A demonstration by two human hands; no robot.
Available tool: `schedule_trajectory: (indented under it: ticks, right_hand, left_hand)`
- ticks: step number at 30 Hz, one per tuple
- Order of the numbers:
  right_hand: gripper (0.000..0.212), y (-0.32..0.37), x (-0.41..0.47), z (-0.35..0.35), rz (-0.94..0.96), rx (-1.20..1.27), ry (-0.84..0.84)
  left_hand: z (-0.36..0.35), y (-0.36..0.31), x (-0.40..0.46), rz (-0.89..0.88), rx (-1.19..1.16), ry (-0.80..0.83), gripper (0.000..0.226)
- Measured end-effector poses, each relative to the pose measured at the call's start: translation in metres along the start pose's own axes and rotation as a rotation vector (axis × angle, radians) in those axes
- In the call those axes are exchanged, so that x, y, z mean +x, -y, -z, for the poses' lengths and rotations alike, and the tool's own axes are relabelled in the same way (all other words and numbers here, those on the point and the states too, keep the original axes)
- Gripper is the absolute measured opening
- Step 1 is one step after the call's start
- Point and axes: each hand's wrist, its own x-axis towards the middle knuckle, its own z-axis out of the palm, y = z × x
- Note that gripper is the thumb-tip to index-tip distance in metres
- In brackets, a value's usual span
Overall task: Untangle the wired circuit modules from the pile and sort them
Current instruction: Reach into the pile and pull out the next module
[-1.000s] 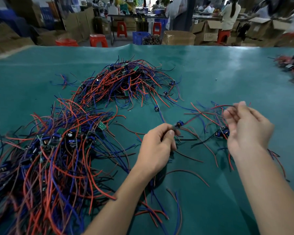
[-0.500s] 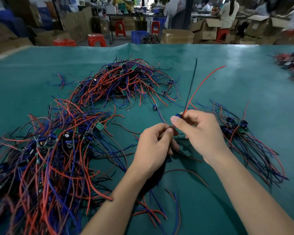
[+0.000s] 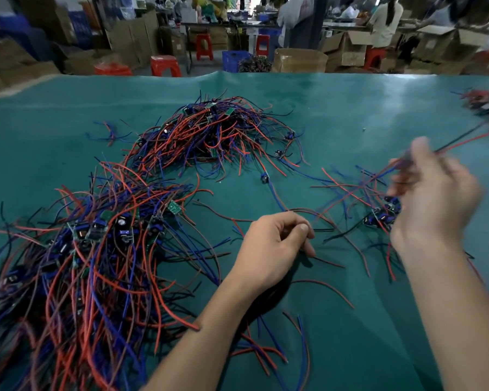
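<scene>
Left hand (image 3: 274, 246) low at centre — fingers curled, thumb tip against forefinger. Right hand (image 3: 432, 198) raised toward 2 o'clock — blurred, fingers pinching.

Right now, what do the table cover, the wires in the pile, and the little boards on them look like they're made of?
Table cover: apparently vinyl or coated fabric, teal, with a soft sheen and a wavy far edge.
Wires: flexible plastic-insulated leads in red, blue and black, bending freely; the metal core isn't visible.
Boards: small, green and flat, likely rigid circuit laminate, though too small to confirm.
</scene>
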Motion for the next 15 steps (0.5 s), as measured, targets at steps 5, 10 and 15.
schedule_trajectory:
  ticks: [5, 10, 15]
  right_hand:
    - [0.027, 0.039, -0.032, -0.045, 0.033, -0.012, 0.242]
    - [0.058, 0.039, -0.08, -0.129, 0.193, -0.53, 0.962]
    - [0.046, 0.0, -0.059, -0.171, 0.271, -1.096, 1.071]
  left_hand:
    - [0.001, 0.0, 0.001, 0.006, -0.062, -0.09, 0.019]
    - [0.002, -0.003, -0.001, 0.026, -0.073, -0.12, 0.025]
    - [0.003, -0.003, 0.002, 0.041, -0.1, -0.136, 0.019]
